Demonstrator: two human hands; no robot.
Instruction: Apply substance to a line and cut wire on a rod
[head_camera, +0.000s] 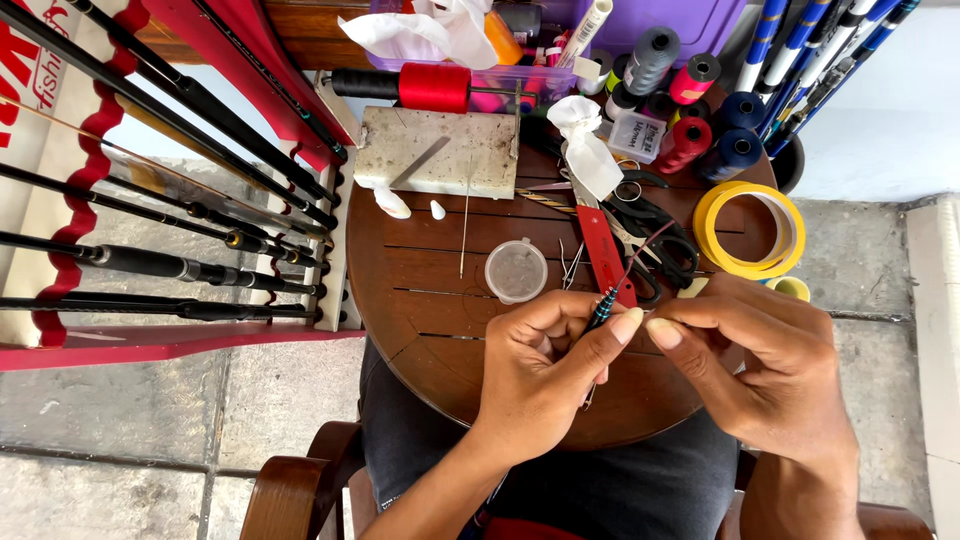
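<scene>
Rod tip (603, 306), slender, light and probably brittle, is pinched in left hand (545, 365); thread (645, 247) is seemingly nipped by right hand (765, 355).

On your round wooden tabletop (420, 330) you have a clear lidded plastic cup (516, 270) near the centre. A grey stone slab (440, 152) lies at the far edge, with two small white pieces (392, 203) just beside it. Black scissors (655, 235) rest near a yellow tape roll (750, 230). Thread spools (690, 110) in red, blue and black stand at the far right. A large red spool (434, 87) sits before a purple box (660, 20). Dark rods (160, 265) line the red rack (150, 340) at your left.
</scene>
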